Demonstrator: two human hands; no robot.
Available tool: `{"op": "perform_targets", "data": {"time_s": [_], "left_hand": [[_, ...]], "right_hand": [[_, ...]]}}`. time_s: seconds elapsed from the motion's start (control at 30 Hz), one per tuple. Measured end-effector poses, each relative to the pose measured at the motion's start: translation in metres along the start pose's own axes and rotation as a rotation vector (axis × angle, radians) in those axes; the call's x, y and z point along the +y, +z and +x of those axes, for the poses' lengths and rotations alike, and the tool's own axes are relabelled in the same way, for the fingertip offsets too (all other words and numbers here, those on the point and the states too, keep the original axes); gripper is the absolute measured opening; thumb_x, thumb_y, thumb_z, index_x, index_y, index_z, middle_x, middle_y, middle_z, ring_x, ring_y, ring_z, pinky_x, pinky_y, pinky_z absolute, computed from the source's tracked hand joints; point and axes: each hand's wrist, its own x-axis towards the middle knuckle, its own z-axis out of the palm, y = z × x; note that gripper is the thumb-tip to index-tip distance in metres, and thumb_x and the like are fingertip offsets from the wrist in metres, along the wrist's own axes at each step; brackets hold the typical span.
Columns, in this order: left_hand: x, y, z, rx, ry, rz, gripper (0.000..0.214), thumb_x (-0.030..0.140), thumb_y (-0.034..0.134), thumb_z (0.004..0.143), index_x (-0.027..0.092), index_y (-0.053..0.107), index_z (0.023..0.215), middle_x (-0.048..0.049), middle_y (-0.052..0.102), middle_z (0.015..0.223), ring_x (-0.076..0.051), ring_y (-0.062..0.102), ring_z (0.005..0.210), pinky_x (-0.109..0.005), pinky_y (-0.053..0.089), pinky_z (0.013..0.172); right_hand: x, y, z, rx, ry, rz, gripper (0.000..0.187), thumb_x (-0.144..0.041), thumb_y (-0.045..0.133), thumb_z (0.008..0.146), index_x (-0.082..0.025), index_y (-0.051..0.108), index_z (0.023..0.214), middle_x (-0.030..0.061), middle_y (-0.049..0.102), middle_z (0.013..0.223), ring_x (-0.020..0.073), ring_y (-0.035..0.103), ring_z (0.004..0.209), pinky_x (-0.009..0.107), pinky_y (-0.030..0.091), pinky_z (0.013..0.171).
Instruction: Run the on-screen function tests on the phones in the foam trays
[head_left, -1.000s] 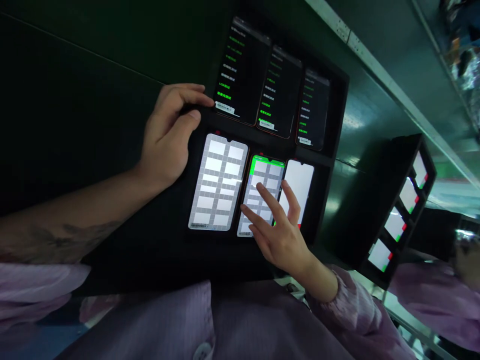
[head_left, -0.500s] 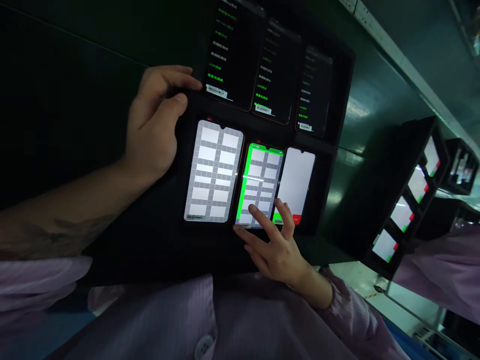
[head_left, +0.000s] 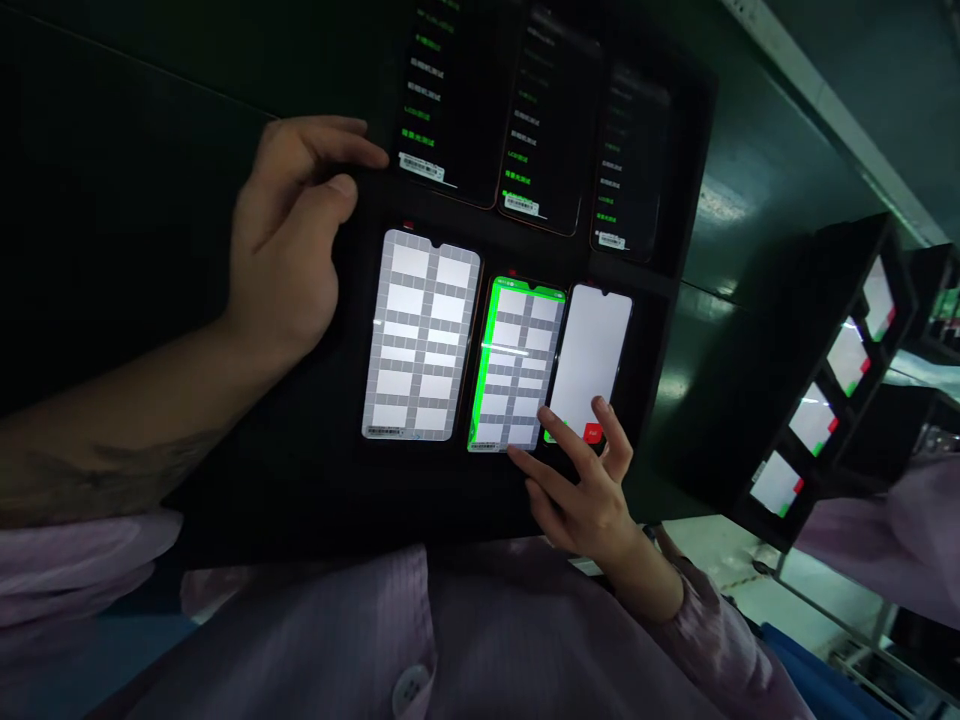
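My right hand point(head_left: 589, 495) is open, fingers spread over the lower ends of two phones, holding nothing. One is the middle phone point(head_left: 517, 350), showing a grey grid with a green left and top edge. The other is the right phone point(head_left: 592, 345), white with a red button at its bottom; fingers partly cover it. A left phone point(head_left: 421, 340) shows a full grid of white blocks. My left hand point(head_left: 292, 230) rests half curled beside the upper left phone point(head_left: 454, 110), its forefinger near the label, thumb apart, nothing in it. The phones lie in a black tray point(head_left: 652, 400).
Two more dark-screened phones, the upper middle phone point(head_left: 551, 120) and the upper right phone point(head_left: 630, 170), show lists of green and white text. To the right stands another black tray point(head_left: 780, 330) with several lit phones. A person's pink sleeve point(head_left: 892, 540) is beyond it.
My right hand has moved right, from the middle phone towards the right phone. The left hand keeps its pose, and the view has shifted slightly.
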Motion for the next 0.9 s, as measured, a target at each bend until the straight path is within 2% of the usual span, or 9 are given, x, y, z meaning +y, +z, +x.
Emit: {"op": "perform_targets", "data": {"time_s": [0.13,0.3,0.5,0.6,0.67,0.77,0.83,0.9], "left_hand": [[0.002,0.0,0.0,-0.029,0.034,-0.013,0.041,0.011,0.051,0.079,0.023,0.078,0.108,0.0006,0.073,0.128,-0.02,0.06,0.138,-0.047,0.051,0.125],[0.001,-0.001,-0.002,-0.028,0.024,0.008,0.042,0.015,0.051,0.081,0.026,0.078,0.11,0.0045,0.072,0.13,-0.022,0.058,0.14,-0.051,0.051,0.125],[0.001,0.002,-0.001,-0.007,0.023,0.019,0.043,0.01,0.051,0.078,0.025,0.079,0.107,0.0028,0.073,0.126,-0.022,0.059,0.138,-0.051,0.049,0.126],[0.002,0.001,0.0,-0.002,-0.005,0.015,0.043,0.01,0.052,0.078,0.027,0.079,0.106,0.0041,0.073,0.127,-0.02,0.058,0.139,-0.048,0.048,0.127],[0.003,0.0,0.0,-0.004,-0.014,0.011,0.042,0.009,0.052,0.078,0.026,0.079,0.105,0.003,0.072,0.128,-0.02,0.058,0.139,-0.047,0.048,0.127],[0.001,-0.001,0.0,-0.017,-0.012,0.0,0.041,0.008,0.053,0.079,0.025,0.079,0.105,0.001,0.071,0.128,-0.021,0.056,0.141,-0.048,0.044,0.132],[-0.002,-0.003,0.0,-0.039,0.003,-0.013,0.038,0.008,0.053,0.082,0.024,0.077,0.108,0.0002,0.069,0.13,-0.022,0.053,0.145,-0.052,0.036,0.137],[-0.006,-0.004,0.001,-0.083,0.029,-0.024,0.039,0.008,0.054,0.083,0.023,0.076,0.111,-0.0004,0.066,0.133,-0.024,0.051,0.148,-0.056,0.027,0.141]], "right_hand": [[0.005,-0.003,-0.005,0.024,0.0,-0.009,0.028,-0.017,0.062,0.094,-0.024,0.081,0.113,0.0068,0.077,0.132,0.0313,0.028,0.165,0.053,0.041,0.13],[0.007,-0.004,-0.01,-0.007,0.018,-0.036,0.028,-0.021,0.065,0.093,-0.027,0.081,0.115,0.0061,0.076,0.137,0.0357,0.035,0.16,0.056,0.045,0.125],[-0.001,0.0,0.0,-0.138,-0.019,-0.023,0.039,-0.027,0.074,0.093,-0.031,0.075,0.132,0.0024,0.069,0.15,0.0351,0.018,0.167,0.057,0.034,0.134],[-0.002,0.001,0.008,-0.185,-0.049,-0.022,0.045,-0.032,0.075,0.094,-0.035,0.071,0.138,0.0,0.065,0.157,0.0366,0.02,0.167,0.059,0.036,0.132],[0.001,0.001,0.011,-0.142,-0.049,-0.012,0.039,-0.035,0.071,0.096,-0.035,0.073,0.136,0.0018,0.065,0.156,0.0381,0.023,0.166,0.061,0.04,0.129],[0.006,0.0,0.013,-0.028,-0.045,0.021,0.026,-0.033,0.066,0.098,-0.033,0.08,0.12,0.0035,0.071,0.146,0.0383,0.028,0.165,0.061,0.046,0.124],[0.008,0.0,0.013,0.015,-0.059,0.053,0.022,-0.028,0.065,0.098,-0.031,0.081,0.113,0.0028,0.075,0.139,0.0358,0.031,0.164,0.059,0.046,0.125],[0.008,0.0,0.012,-0.003,-0.062,0.064,0.022,-0.024,0.066,0.096,-0.03,0.081,0.111,0.0017,0.076,0.138,0.0339,0.031,0.164,0.058,0.043,0.128]]}}
